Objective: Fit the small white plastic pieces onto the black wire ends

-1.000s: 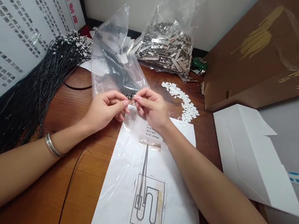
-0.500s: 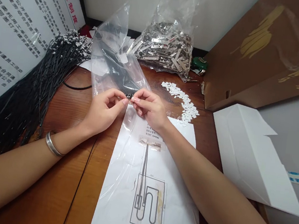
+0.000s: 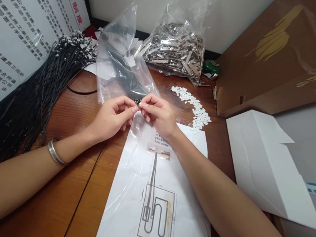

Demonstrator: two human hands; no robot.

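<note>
My left hand (image 3: 111,117) and my right hand (image 3: 158,113) meet fingertip to fingertip over the wooden table (image 3: 67,122), both pinched on a small part that I cannot make out. They work at the mouth of a clear plastic bag (image 3: 118,63) with dark pieces inside. Below the hands lies a drawing sheet (image 3: 162,196) under clear film, with a small metal strip (image 3: 158,151) on it. A silver bangle (image 3: 54,153) is on my left wrist.
A bundle of black wires (image 3: 29,97) fills the left. A bag of metal clips (image 3: 174,52) stands at the back, a scatter of small white pieces (image 3: 196,110) beside it. A brown cardboard box (image 3: 283,53) and folded white paper (image 3: 265,163) lie right.
The hands stay pinched together with only slight finger movement. The view has shifted very little.
</note>
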